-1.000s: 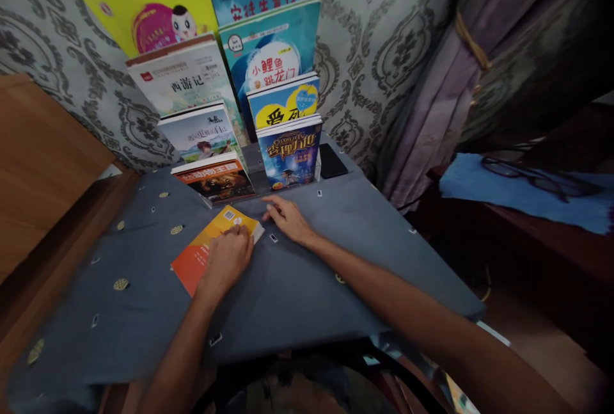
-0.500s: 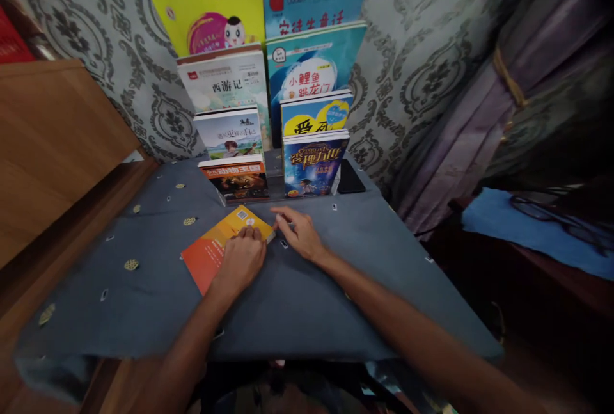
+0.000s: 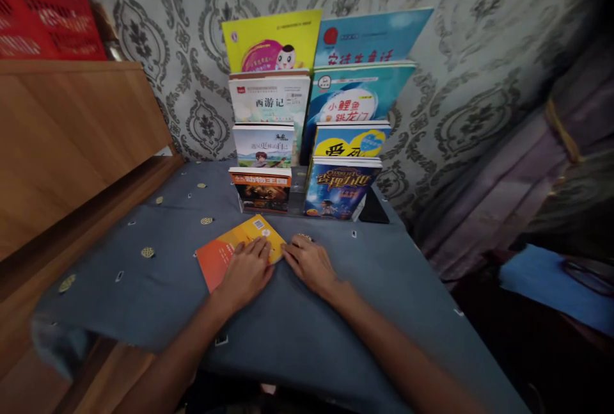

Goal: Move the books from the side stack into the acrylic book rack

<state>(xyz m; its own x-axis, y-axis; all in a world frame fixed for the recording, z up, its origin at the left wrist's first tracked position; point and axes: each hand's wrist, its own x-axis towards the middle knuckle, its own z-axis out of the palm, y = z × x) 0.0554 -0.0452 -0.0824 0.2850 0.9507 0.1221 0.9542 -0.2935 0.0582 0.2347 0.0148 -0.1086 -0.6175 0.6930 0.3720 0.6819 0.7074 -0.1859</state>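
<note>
An orange and yellow book [image 3: 225, 249] lies flat on the blue-grey tablecloth [image 3: 158, 254]. My left hand [image 3: 248, 270] rests palm down on its right half, fingers stretched out flat. My right hand [image 3: 309, 262] lies on the cloth just beside the book's right edge, fingers extended and touching that edge. Behind them a tiered rack shows several books face-out, with a lion-cover book [image 3: 261, 189] at its front left and a dark blue fantasy book [image 3: 339, 189] at its front right.
A wooden cabinet [image 3: 67, 139] stands along the left, with a red crate [image 3: 43, 11] on top. A black phone [image 3: 374, 209] lies right of the rack. Patterned wallpaper is behind. A purple curtain [image 3: 527, 171] and a blue cloth [image 3: 556, 286] are on the right.
My right hand has drawn back from near the rack to the book's right edge. My left hand has flattened on the book. The camera has turned left.
</note>
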